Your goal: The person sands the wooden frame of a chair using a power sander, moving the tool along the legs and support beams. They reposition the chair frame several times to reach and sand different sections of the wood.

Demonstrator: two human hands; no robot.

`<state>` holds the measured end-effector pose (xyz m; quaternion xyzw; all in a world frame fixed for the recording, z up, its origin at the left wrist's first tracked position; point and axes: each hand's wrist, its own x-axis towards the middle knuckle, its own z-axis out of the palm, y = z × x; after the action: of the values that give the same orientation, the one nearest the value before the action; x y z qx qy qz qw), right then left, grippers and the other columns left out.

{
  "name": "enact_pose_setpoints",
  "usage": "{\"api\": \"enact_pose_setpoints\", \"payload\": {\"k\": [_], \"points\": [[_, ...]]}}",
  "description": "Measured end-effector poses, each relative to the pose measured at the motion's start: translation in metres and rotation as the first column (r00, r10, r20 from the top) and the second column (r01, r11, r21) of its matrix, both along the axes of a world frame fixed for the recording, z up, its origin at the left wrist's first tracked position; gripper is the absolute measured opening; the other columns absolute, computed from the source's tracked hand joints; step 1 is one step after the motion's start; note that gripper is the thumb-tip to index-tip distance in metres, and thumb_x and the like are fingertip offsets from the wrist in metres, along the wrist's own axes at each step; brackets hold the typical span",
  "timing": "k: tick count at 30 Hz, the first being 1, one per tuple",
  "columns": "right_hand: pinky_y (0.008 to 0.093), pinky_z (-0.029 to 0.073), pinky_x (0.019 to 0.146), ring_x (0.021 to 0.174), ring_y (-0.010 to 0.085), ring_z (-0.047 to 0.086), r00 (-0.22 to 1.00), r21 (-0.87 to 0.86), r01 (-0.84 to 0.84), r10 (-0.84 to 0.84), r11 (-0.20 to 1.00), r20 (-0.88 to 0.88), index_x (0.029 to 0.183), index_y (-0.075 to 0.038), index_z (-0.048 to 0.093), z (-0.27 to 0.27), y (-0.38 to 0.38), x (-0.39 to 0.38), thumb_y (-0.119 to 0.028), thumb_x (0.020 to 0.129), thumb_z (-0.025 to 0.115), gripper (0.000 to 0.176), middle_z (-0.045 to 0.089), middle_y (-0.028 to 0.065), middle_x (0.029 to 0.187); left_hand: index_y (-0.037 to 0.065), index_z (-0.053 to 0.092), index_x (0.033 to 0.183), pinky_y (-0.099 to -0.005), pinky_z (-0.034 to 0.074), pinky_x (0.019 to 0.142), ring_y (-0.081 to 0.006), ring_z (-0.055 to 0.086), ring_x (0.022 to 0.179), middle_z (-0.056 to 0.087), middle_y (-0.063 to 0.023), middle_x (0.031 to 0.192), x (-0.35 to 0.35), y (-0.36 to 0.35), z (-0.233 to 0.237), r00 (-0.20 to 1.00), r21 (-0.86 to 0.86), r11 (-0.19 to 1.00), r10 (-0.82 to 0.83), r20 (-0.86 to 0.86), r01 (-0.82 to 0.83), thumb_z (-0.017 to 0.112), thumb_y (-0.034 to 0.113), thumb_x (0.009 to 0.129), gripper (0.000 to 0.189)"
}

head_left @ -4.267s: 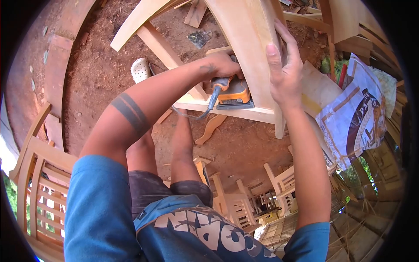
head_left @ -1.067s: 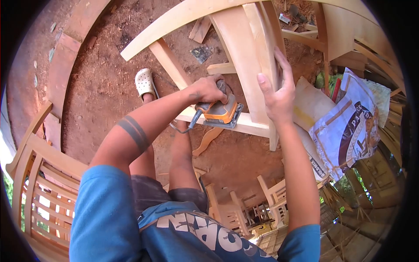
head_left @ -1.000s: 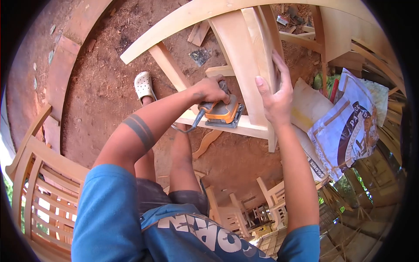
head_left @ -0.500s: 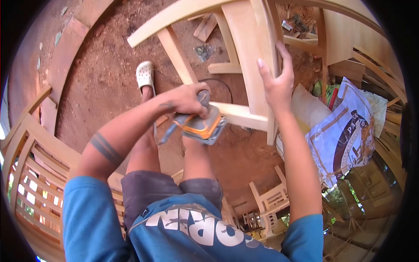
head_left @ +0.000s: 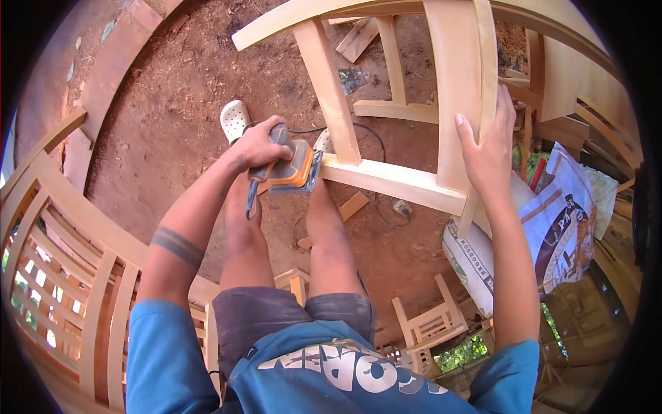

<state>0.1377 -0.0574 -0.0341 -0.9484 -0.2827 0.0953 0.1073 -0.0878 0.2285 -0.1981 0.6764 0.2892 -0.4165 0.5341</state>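
My left hand (head_left: 262, 146) is wrapped round the grey top of an orange and grey power sander (head_left: 298, 168). The sander is held tilted above my legs, its pad side beside the near end of a pale wooden frame's rail (head_left: 393, 183); whether they touch is unclear. My right hand (head_left: 488, 155) grips the frame's upright post (head_left: 487, 69), thumb on the near face and fingers round the far edge. A dark cable (head_left: 376, 131) curves over the ground behind the rail.
Slatted wooden furniture (head_left: 100, 221) stands at the left. A smaller wooden chair piece (head_left: 434, 324) lies lower right. Printed sacks (head_left: 562, 214) and more wooden frames (head_left: 572, 76) are on the right. Wood scraps (head_left: 357, 40) lie on the reddish ground, near my white clog (head_left: 235, 121).
The sander in my left hand has moved left and up, away from the rail's middle. In the view, the frame and my right hand have shifted right. Both holds are kept.
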Motion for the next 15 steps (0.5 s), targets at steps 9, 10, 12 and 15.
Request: {"api": "enact_pose_setpoints", "payload": {"k": [9, 10, 12, 15], "points": [[0.0482, 0.029, 0.119, 0.143, 0.0439, 0.034, 0.997, -0.092, -0.020, 0.027, 0.996, 0.070, 0.155, 0.002, 0.020, -0.005, -0.005, -0.005, -0.010, 0.091, 0.068, 0.081, 0.031, 0.0286, 0.155, 0.012, 0.057, 0.138, -0.0411, 0.051, 0.099, -0.0355, 0.065, 0.113, 0.067, -0.0224, 0.121, 0.056, -0.021, -0.034, 0.968, -0.179, 0.952, -0.250, 0.009, 0.248, 0.079, 0.031, 0.062, 0.082], [0.0481, 0.030, 0.118, 0.142, 0.0437, 0.036, 0.997, -0.086, -0.019, 0.025, 0.996, 0.067, 0.155, 0.002, 0.020, -0.005, -0.006, -0.005, -0.010, 0.091, 0.068, 0.080, 0.032, 0.0286, 0.154, 0.012, 0.057, 0.138, -0.0412, 0.051, 0.099, -0.0352, 0.065, 0.113, 0.067, -0.0220, 0.121, 0.056, -0.023, -0.041, 0.969, -0.197, 0.950, -0.246, 0.015, 0.244, 0.080, 0.031, 0.062, 0.082], [0.0479, 0.032, 0.117, 0.141, 0.0435, 0.038, 0.998, -0.065, -0.013, 0.017, 0.998, 0.064, 0.155, 0.002, 0.020, -0.008, -0.006, -0.005, -0.009, 0.092, 0.067, 0.079, 0.034, 0.0287, 0.153, 0.012, 0.057, 0.138, -0.0415, 0.051, 0.099, -0.0346, 0.065, 0.113, 0.067, -0.0213, 0.121, 0.059, -0.024, -0.051, 0.971, -0.225, 0.944, -0.239, 0.029, 0.240, 0.080, 0.029, 0.061, 0.082], [0.0469, 0.036, 0.115, 0.138, 0.0428, 0.043, 0.999, -0.058, 0.027, -0.025, 0.998, 0.034, 0.155, 0.002, 0.020, -0.007, -0.002, -0.004, -0.008, 0.093, 0.066, 0.078, 0.037, 0.0285, 0.152, 0.012, 0.060, 0.135, -0.0403, 0.052, 0.097, -0.0333, 0.066, 0.112, 0.068, -0.0202, 0.121, 0.061, -0.024, -0.059, 0.977, -0.231, 0.949, -0.213, 0.028, 0.213, 0.081, 0.031, 0.059, 0.081]]}}
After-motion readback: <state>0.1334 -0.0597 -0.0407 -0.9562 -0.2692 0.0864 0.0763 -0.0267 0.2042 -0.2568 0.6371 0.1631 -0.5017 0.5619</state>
